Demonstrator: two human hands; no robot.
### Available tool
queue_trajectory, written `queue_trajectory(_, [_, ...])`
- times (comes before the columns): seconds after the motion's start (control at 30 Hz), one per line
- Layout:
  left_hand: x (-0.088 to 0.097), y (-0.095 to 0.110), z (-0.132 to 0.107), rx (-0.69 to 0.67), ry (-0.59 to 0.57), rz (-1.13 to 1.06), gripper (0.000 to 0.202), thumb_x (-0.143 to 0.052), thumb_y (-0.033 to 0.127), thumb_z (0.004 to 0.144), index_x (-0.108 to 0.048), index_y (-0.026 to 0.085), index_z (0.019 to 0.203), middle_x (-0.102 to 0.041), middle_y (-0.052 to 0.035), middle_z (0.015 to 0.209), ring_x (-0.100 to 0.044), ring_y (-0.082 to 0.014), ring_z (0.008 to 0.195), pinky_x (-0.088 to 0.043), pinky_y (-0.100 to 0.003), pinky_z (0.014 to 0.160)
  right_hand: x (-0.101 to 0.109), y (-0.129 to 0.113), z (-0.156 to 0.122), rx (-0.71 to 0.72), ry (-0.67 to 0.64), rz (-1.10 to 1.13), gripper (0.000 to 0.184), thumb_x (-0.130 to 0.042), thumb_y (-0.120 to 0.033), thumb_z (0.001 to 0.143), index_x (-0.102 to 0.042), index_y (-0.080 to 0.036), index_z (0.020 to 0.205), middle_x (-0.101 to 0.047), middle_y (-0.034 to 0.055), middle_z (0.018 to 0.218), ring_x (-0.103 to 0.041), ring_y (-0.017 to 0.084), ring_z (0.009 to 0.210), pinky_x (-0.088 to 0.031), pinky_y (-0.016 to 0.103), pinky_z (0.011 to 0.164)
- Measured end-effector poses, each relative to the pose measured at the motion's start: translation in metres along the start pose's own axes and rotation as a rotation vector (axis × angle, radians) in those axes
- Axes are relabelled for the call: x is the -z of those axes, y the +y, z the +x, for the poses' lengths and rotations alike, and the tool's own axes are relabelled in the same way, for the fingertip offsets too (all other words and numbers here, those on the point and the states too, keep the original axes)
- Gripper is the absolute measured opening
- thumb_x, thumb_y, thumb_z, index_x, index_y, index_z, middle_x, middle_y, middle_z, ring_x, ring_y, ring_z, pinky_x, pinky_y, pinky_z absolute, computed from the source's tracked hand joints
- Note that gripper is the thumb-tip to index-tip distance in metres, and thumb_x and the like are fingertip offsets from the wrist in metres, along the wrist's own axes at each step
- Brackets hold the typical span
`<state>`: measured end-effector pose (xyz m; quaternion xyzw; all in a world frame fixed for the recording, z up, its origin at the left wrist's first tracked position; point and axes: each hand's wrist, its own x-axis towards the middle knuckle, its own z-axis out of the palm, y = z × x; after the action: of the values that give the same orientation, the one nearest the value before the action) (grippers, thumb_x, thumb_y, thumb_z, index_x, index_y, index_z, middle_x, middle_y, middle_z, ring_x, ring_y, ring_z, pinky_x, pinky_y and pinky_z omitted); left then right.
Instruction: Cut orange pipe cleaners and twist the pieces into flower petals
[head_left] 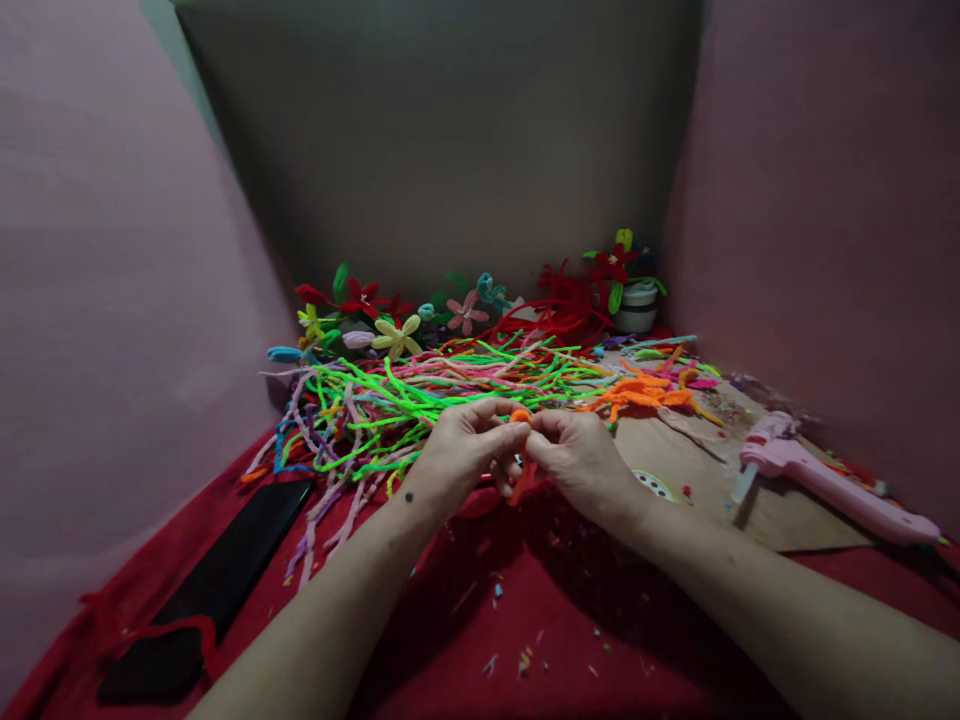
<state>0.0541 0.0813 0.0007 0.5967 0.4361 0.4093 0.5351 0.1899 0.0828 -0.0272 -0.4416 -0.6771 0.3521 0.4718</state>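
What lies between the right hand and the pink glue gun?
In the head view, brown board lies between the right hand and the pink glue gun, with a partly hidden dotted disc nearer the hand.

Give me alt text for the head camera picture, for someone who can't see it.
A person's left hand and right hand pinch a small orange fuzzy piece above a red cloth. Beyond lies a tangle of bright fuzzy stems, with fuzzy flowers behind; a pink glue gun lies right, a flat black object left.
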Motion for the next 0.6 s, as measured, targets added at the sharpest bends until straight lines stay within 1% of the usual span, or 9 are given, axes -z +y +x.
queue_trajectory(0.07, [-0.003, -0.002, 0.000, -0.023, 0.063, 0.030, 0.022, -0.061, 0.029, 0.069, -0.056, 0.014, 0.085, -0.054, 0.0035, 0.052, -0.052, -0.0102, 0.042, -0.046, -0.022, 0.037, 0.000, -0.001, -0.001, 0.028, 0.007, -0.083, 0.021, -0.043, -0.017, 0.072, -0.058, -0.016, 0.057, -0.055, -0.0009, 0.052, -0.046, 0.011, 0.050, -0.034, 0.024, 0.052])
queue_trajectory(0.13, [-0.006, -0.003, -0.001, -0.064, 0.151, 0.086, 0.016, -0.059, 0.027, 0.070, -0.056, 0.013, 0.078, -0.052, 0.0041, 0.049, -0.051, -0.0093, 0.040, -0.043, -0.020, 0.036, -0.002, 0.001, -0.001, 0.046, 0.026, -0.132, 0.021, -0.043, -0.017, 0.073, -0.060, -0.017, 0.061, -0.058, 0.0004, 0.055, -0.049, 0.012, 0.052, -0.035, 0.024, 0.055])
queue_trajectory(0.17, [-0.007, -0.004, -0.002, -0.079, 0.176, 0.117, 0.014, -0.058, 0.026, 0.071, -0.056, 0.013, 0.075, -0.052, 0.0044, 0.048, -0.050, -0.0085, 0.039, -0.042, -0.018, 0.035, -0.003, 0.002, -0.001, 0.057, 0.039, -0.155, 0.021, -0.043, -0.018, 0.074, -0.060, -0.017, 0.063, -0.059, 0.0011, 0.057, -0.050, 0.012, 0.054, -0.035, 0.024, 0.056])
queue_trajectory(0.23, [-0.008, -0.004, -0.002, -0.093, 0.189, 0.184, 0.011, -0.057, 0.025, 0.072, -0.055, 0.014, 0.069, -0.050, 0.0053, 0.046, -0.047, -0.0068, 0.037, -0.038, -0.016, 0.035, -0.005, 0.004, -0.002, 0.099, 0.061, -0.210, 0.021, -0.043, -0.020, 0.076, -0.061, -0.017, 0.066, -0.060, 0.0022, 0.060, -0.051, 0.013, 0.056, -0.035, 0.025, 0.057])
queue_trajectory(0.33, [-0.006, -0.001, -0.003, -0.075, 0.171, 0.251, 0.011, -0.056, 0.024, 0.072, -0.054, 0.015, 0.066, -0.048, 0.0066, 0.042, -0.043, -0.0055, 0.034, -0.033, -0.015, 0.033, -0.007, 0.006, -0.003, 0.158, 0.065, -0.255, 0.020, -0.042, -0.019, 0.077, -0.060, -0.017, 0.068, -0.058, 0.0026, 0.061, -0.050, 0.013, 0.057, -0.035, 0.025, 0.058])
queue_trajectory(0.4, [-0.004, 0.001, -0.002, -0.049, 0.170, 0.246, 0.011, -0.058, 0.024, 0.071, -0.054, 0.015, 0.066, -0.047, 0.0069, 0.042, -0.042, -0.0055, 0.033, -0.032, -0.016, 0.033, -0.007, 0.006, -0.003, 0.156, 0.056, -0.196, 0.020, -0.042, -0.020, 0.078, -0.058, -0.017, 0.067, -0.056, 0.0016, 0.060, -0.049, 0.012, 0.056, -0.036, 0.025, 0.058])
queue_trajectory(0.43, [-0.002, 0.003, -0.002, -0.044, 0.171, 0.232, 0.011, -0.058, 0.025, 0.070, -0.054, 0.015, 0.066, -0.047, 0.0068, 0.042, -0.041, -0.0055, 0.033, -0.031, -0.016, 0.033, -0.006, 0.005, -0.002, 0.139, 0.038, -0.126, 0.019, -0.043, -0.021, 0.078, -0.057, -0.017, 0.067, -0.055, 0.0009, 0.060, -0.048, 0.012, 0.056, -0.036, 0.024, 0.057])
queue_trajectory(0.53, [0.003, 0.004, 0.001, -0.068, 0.156, 0.205, 0.016, -0.060, 0.027, 0.069, -0.054, 0.014, 0.062, -0.046, 0.0060, 0.042, -0.039, -0.0051, 0.034, -0.029, -0.017, 0.033, -0.004, 0.003, 0.000, 0.002, -0.093, 0.169, 0.014, -0.050, -0.027, 0.076, -0.056, -0.017, 0.068, -0.055, -0.0008, 0.060, -0.048, 0.010, 0.053, -0.037, 0.023, 0.052])
queue_trajectory(0.6, [0.006, 0.004, 0.002, -0.085, 0.138, 0.203, 0.019, -0.061, 0.028, 0.068, -0.054, 0.013, 0.060, -0.045, 0.0055, 0.042, -0.037, -0.0044, 0.035, -0.027, -0.017, 0.034, -0.002, 0.002, 0.002, -0.105, -0.175, 0.312, 0.016, -0.054, -0.031, 0.073, -0.056, -0.016, 0.069, -0.055, -0.0013, 0.058, -0.047, 0.010, 0.048, -0.037, 0.022, 0.048])
